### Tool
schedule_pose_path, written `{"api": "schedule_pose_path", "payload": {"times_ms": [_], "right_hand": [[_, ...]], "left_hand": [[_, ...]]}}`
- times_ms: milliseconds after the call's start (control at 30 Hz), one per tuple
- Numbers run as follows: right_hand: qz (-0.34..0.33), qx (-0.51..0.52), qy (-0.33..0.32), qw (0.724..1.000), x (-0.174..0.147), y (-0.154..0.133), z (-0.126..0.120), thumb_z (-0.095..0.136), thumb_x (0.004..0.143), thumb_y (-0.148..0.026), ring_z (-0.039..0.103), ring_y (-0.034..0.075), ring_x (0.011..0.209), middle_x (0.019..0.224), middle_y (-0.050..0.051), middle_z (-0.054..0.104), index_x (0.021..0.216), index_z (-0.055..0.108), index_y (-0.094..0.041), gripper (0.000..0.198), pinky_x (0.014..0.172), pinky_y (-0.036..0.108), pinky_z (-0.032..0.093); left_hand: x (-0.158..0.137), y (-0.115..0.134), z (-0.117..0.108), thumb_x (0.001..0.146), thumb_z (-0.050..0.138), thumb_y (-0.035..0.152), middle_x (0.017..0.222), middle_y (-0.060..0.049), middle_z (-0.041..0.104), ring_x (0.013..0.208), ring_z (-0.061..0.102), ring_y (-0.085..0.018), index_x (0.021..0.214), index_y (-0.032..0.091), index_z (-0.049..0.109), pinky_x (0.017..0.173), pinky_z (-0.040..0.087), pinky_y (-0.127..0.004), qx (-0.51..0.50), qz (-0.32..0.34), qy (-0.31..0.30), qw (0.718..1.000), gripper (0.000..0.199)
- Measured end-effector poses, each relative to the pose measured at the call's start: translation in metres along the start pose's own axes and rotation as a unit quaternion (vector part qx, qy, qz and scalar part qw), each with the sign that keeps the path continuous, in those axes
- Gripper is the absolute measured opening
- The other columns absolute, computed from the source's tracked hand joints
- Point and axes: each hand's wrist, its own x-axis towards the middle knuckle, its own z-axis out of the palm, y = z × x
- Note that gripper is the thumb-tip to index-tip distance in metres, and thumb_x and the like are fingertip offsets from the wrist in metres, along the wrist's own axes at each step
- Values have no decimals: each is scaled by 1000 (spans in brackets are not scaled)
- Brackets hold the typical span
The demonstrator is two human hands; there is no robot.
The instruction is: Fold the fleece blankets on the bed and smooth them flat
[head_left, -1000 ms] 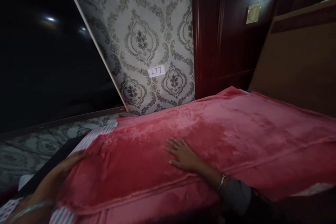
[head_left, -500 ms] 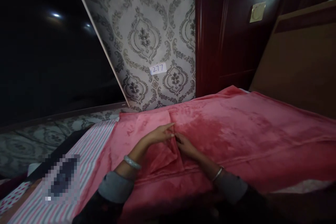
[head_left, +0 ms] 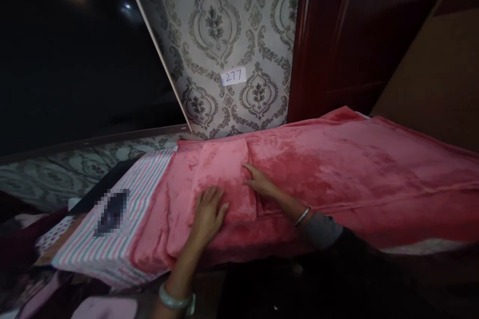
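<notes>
A pink plush cloth [head_left: 227,172], folded into a rectangle, lies on a larger pink plush blanket [head_left: 337,159]. My left hand [head_left: 208,214] rests palm down on its near left part, fingers stretched and thumb apart. At the folded cloth's right edge is my right hand [head_left: 260,179], its index finger extended over the edge and the other fingers partly hidden beneath. Nothing is visibly gripped by either hand. A bangle shows on each wrist.
A striped cloth [head_left: 149,184] lies left of the blanket, with a blurred dark object [head_left: 112,213] on it. A large black screen [head_left: 75,70] stands behind at left. The patterned wall bears a paper label [head_left: 234,76] reading 277. A brown board [head_left: 437,75] leans at right.
My left hand has moved from the cloth's right edge toward its near left part and now lies flat. The rumpled near corner of the cloth has been smoothed. The view has shifted downward.
</notes>
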Motion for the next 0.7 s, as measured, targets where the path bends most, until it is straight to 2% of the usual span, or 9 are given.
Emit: {"api": "schedule_pose_path", "payload": {"times_ms": [67,167,300,433,567,633,700], "right_hand": [[-10,-2,8,1000,4,-3,-1,61,65,-9,48,24,136,144,7,57,138,59,-18,74,118,39,34],[-9,-9,30,999,4,-1,-9,58,64,-8,48,25,136,142,6,58,136,61,-19,73,119,41,33],[13,-10,43,999,-9,10,-18,61,61,-10,53,29,130,135,8,63,130,64,-17,69,117,48,35],[8,12,42,999,-25,12,-19,62,67,-18,54,27,129,137,8,61,134,57,-18,68,115,46,39],[-5,131,-12,991,-43,1,-13,67,70,-28,59,25,121,135,6,63,138,52,-23,70,106,42,48],[12,200,-44,979,-51,-5,-10,69,68,-29,63,25,113,128,6,66,136,53,-24,71,101,41,52],[42,226,-53,972,-56,-10,-8,69,68,-31,67,24,101,116,5,71,133,57,-24,67,93,40,55]], "left_hand": [[-7,20,4,97,47,34,144,-13,58,139,48,-30,136,20,59,117,34,-59,25,30,-7,999,43],[-12,40,9,98,47,33,145,-14,57,138,49,-30,138,20,57,115,39,-56,32,57,-16,998,43],[-20,52,20,94,56,33,141,-14,60,131,54,-32,136,20,58,110,43,-56,32,78,-36,996,45],[-25,59,31,87,62,28,146,-15,55,136,50,-33,144,19,50,112,40,-58,30,80,-33,996,59],[-20,72,39,84,65,32,153,-19,47,140,45,-35,150,12,42,115,37,-58,23,72,-27,997,73],[-14,80,43,83,66,34,155,-22,43,143,41,-37,150,7,41,116,36,-59,24,70,-38,996,76],[-6,87,46,84,62,27,155,-23,41,144,39,-38,149,5,41,117,35,-59,28,56,-44,997,72]]}}
